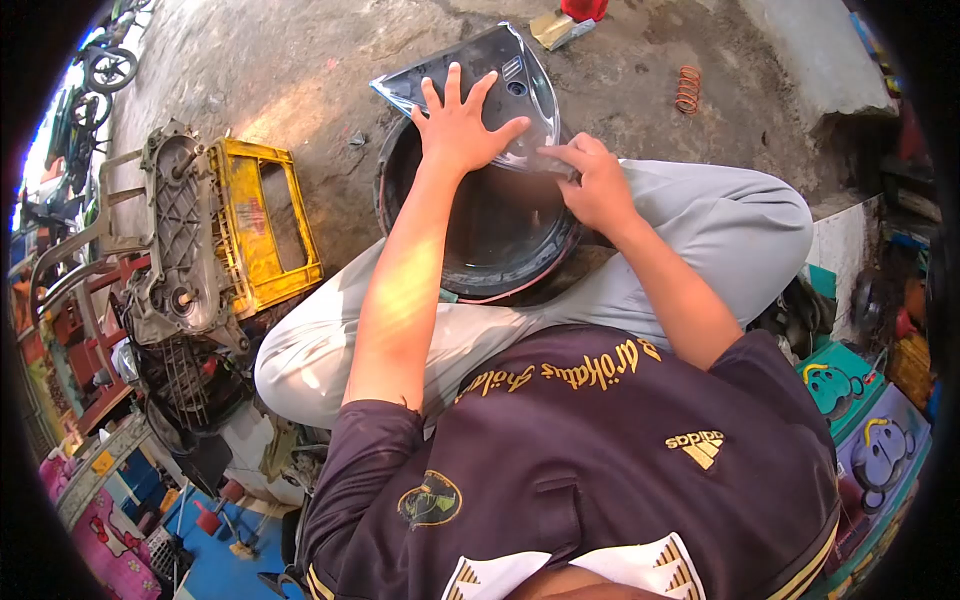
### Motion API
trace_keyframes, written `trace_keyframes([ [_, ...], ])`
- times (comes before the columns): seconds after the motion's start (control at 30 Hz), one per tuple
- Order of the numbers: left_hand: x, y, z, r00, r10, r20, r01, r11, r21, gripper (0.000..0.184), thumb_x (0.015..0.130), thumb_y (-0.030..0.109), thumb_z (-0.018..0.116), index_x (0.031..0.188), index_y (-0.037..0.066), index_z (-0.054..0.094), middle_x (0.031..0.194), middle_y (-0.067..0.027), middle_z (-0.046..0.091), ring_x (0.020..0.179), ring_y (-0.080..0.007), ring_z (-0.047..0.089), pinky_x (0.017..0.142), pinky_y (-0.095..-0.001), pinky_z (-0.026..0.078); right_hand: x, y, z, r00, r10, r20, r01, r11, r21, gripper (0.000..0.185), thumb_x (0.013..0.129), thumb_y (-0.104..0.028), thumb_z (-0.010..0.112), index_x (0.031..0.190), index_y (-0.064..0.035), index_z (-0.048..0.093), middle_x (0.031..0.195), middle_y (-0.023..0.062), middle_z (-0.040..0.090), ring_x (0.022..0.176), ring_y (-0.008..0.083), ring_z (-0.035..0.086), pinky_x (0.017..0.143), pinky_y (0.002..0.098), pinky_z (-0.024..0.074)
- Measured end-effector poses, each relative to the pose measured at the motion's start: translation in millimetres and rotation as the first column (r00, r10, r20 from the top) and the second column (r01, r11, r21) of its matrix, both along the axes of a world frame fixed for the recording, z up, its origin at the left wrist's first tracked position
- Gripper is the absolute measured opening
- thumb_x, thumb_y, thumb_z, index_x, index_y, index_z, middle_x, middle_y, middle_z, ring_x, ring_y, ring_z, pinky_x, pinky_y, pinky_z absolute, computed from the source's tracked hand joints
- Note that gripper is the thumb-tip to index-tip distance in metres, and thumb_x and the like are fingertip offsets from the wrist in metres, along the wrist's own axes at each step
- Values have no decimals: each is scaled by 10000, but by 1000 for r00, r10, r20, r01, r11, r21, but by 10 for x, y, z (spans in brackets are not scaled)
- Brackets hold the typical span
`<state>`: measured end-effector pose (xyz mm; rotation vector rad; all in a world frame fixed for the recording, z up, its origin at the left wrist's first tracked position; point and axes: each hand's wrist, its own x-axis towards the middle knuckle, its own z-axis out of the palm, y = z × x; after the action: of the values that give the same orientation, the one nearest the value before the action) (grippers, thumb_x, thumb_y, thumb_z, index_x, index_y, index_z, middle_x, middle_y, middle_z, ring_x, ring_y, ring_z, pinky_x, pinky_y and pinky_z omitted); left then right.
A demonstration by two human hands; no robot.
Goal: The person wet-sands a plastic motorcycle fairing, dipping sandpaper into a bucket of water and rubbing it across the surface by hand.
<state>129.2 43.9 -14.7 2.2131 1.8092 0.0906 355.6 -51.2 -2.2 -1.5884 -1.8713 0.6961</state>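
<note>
A dark, glossy panel with a clear, shiny edge rests over the far rim of a round black basin that holds dark liquid. My left hand lies on the panel with its fingers spread wide. At the panel's near right corner, my right hand has its index finger stretched toward the edge and the other fingers curled. Whether anything small is between those fingers cannot be made out. The basin stands between my crossed legs.
A yellow crate and a grey metal engine casing stand at the left. A copper-coloured spring and a red object lie on the concrete floor beyond. Teal and purple boxes are at the lower right.
</note>
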Motion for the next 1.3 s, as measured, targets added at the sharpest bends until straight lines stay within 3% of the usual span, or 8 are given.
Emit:
trace_keyframes([
  [0.1,-7,7,-29,1000,1,24,-1,1000,5,1007,852,900,630,1686,394,379,1829,-154,145,1641,-564,105,1240,-784,192,42,42,-61,998,-62,27,63,997,-36,390,825,-86,804,1181,-245,822,994,93,646,976,344,660,853,468,552],
  [0.47,-6,0,-3,1000,-2,8,2,1000,1,1000,858,892,630,1688,398,372,1830,-152,140,1643,-559,98,1242,-786,183,-8,-7,-20,995,54,87,-64,991,114,403,789,-87,812,1154,-258,817,943,67,629,938,324,655,806,467,538],
  [0.73,-4,5,22,1000,8,25,-8,1000,5,999,856,899,625,1684,396,382,1829,-152,142,1645,-555,99,1246,-779,181,41,70,-10,994,-11,106,5,998,56,410,809,-86,812,1186,-248,817,953,78,633,950,324,656,816,466,539],
  [0.83,4,1,39,1000,4,9,-4,1000,-11,1004,847,870,649,1680,367,401,1826,-151,158,1647,-546,94,1250,-775,188,27,-7,-5,990,99,97,-104,993,54,409,811,-93,821,1191,-243,815,967,77,638,961,327,652,832,468,535],
  [0.9,11,-7,20,1000,11,20,-11,1000,2,1010,845,876,647,1681,366,399,1826,-149,157,1648,-544,92,1250,-774,189,53,94,-75,993,-40,112,33,998,58,435,790,-83,828,1194,-242,813,985,68,642,969,324,649,841,467,533],
  [1.13,10,-14,22,1000,4,16,-4,1000,-9,1012,845,876,648,1682,365,398,1827,-148,155,1649,-541,86,1249,-775,187,36,9,10,991,85,107,-90,995,38,406,790,-78,825,1168,-224,818,976,70,643,950,328,646,828,477,537],
  [1.23,2,-18,-20,999,14,44,-14,1000,17,1009,845,873,651,1679,363,404,1828,-149,150,1650,-542,80,1247,-778,184,9,47,-9,997,-50,63,47,998,37,456,779,-11,775,1205,-168,809,950,107,616,980,332,619,866,444,530],
  [1.3,-7,-32,-29,999,-1,33,0,999,39,1013,841,871,656,1679,360,405,1826,-152,156,1648,-546,79,1246,-781,180,-31,-74,72,994,84,63,-86,996,14,410,815,-22,781,1202,-154,810,949,111,614,977,330,611,862,448,528],
])
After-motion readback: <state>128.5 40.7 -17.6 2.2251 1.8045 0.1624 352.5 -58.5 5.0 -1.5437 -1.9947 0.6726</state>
